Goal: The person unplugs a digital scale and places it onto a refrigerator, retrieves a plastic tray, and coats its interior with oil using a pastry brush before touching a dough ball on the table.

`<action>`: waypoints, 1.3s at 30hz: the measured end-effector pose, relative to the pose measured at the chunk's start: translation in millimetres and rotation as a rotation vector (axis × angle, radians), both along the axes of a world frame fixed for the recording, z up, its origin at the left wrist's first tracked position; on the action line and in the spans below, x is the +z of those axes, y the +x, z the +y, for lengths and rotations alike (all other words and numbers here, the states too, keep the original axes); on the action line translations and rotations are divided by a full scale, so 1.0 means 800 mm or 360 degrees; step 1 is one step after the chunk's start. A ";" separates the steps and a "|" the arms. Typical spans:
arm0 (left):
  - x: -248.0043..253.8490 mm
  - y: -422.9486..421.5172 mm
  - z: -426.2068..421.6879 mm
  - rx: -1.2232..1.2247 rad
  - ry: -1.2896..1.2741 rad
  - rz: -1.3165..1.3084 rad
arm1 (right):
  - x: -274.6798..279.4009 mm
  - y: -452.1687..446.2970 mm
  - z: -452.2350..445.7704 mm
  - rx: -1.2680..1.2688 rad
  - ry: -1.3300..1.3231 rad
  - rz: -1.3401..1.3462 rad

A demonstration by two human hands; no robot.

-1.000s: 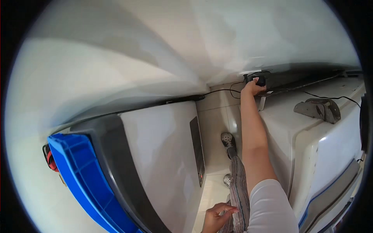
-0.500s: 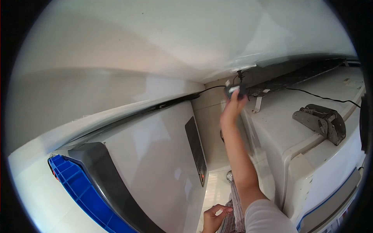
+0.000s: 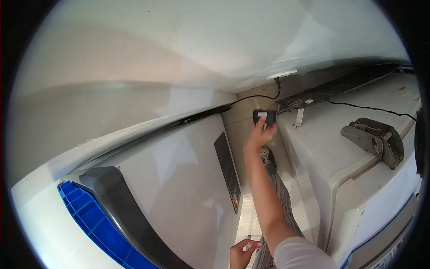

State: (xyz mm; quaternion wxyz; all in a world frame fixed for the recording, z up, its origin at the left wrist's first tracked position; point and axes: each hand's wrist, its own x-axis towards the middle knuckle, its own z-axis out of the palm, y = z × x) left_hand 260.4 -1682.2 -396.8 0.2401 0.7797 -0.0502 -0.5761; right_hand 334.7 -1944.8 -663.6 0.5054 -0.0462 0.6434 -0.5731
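My right hand (image 3: 261,133) is closed around a small black box with a white label (image 3: 263,116), slightly blurred, above the floor gap between the two white appliances. I cannot tell what the box is for. My left hand (image 3: 244,253) is low in the view, by my striped trouser leg (image 3: 286,206). Its fingers are pinched, and a small thin piece (image 3: 249,237) sticks up there, too small to name. Beyond the right hand, a black plug (image 3: 277,81) sits at the base of the wall, with a black cord (image 3: 255,96) running left from it.
At left lies a white appliance (image 3: 174,166) with a dark panel (image 3: 226,168) and a blue ribbed part (image 3: 96,217). A white chest-like appliance (image 3: 322,148) at right carries a metal hinge (image 3: 374,140) and a white bracket (image 3: 298,119). My shoe (image 3: 267,156) rests on the tiled floor.
My right hand has moved down and slightly left with the black box, away from the wall plug. My shoe and more of my leg now show. The left hand has hardly moved.
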 end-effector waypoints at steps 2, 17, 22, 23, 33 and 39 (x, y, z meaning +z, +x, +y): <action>-0.002 0.001 0.000 -0.0024 -0.0006 0.0012 | -0.049 0.008 -0.054 -0.0152 -0.0079 0.0121; -0.018 0.009 0.013 -0.0014 0.0055 0.0100 | -0.117 -0.060 -0.214 -0.0655 -0.0336 0.0464; -0.017 0.015 0.005 0.0068 0.0113 0.0126 | -0.077 -0.058 -0.220 -0.0553 0.0425 0.0534; -0.017 0.016 0.004 0.0075 0.0104 0.0123 | -0.077 -0.058 -0.220 -0.0577 0.0485 0.0525; -0.018 0.018 0.001 0.0188 0.0097 0.0139 | -0.136 -0.075 -0.230 -0.0563 0.0362 0.0509; -0.009 0.023 -0.008 0.0109 0.0176 0.0121 | -0.146 -0.084 -0.239 -0.0438 0.0464 0.0436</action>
